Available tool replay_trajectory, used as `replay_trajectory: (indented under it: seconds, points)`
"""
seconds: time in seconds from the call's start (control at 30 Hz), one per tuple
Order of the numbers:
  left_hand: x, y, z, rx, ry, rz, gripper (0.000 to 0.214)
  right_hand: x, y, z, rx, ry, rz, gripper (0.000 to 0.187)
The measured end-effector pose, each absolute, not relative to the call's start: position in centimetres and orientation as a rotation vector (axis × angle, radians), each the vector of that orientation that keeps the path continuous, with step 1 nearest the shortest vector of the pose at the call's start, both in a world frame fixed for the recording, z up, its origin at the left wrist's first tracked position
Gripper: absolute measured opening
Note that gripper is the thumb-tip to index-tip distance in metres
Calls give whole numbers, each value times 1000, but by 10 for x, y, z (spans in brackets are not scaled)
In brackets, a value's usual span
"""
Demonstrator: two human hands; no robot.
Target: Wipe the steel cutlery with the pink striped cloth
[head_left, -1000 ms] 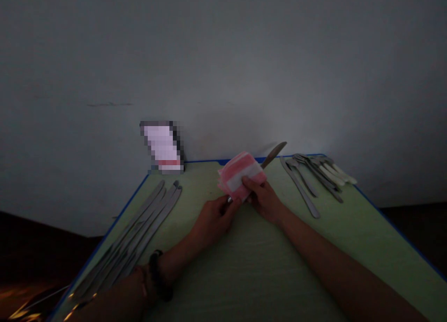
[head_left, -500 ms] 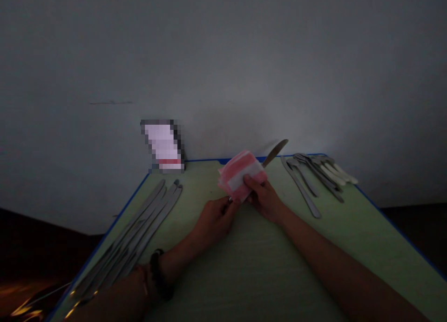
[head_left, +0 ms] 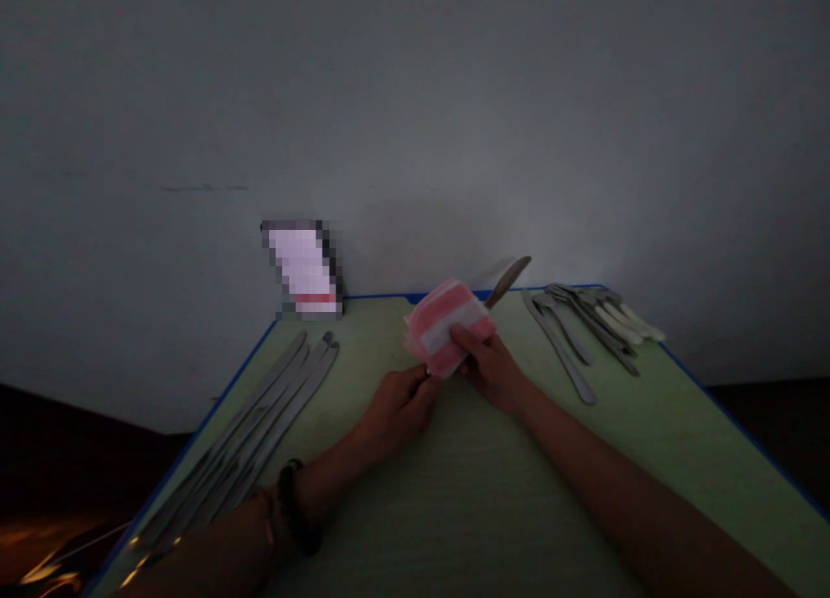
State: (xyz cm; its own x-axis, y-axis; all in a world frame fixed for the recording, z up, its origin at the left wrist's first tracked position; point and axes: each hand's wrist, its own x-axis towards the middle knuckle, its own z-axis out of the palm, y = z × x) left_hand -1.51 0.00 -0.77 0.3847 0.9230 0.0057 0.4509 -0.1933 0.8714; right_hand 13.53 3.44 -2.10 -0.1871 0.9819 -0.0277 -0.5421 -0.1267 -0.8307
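My right hand grips a folded pink and white cloth wrapped round a table knife, whose blade sticks out up and to the right. My left hand pinches the knife's handle end just below the cloth. Both hands are above the middle of a green table, close to its far edge.
A row of several knives lies along the table's left side. Several spoons and other cutlery lie at the far right. A blurred-out upright object stands at the far left corner against a plain wall. The table has a blue rim.
The hands have barely shifted; the cloth and the knife blade sit a touch higher and further left than before.
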Motion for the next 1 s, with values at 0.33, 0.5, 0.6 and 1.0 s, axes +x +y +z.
replay_trajectory:
  seconds: [0.33, 0.5, 0.6, 1.0]
  points:
    - [-14, -1, -2, 1808, 1216, 683, 30, 135, 33, -19, -736, -839, 1612, 29]
    - [-14, -1, -6, 1751, 1179, 701, 27, 135, 34, -20, -743, -838, 1600, 30]
    - [-15, 0, -10, 1734, 1164, 714, 26, 135, 34, -21, -756, -853, 1597, 30]
    - [-11, -2, 1, 1769, 1220, 672, 26, 135, 35, -22, -740, -845, 1590, 28]
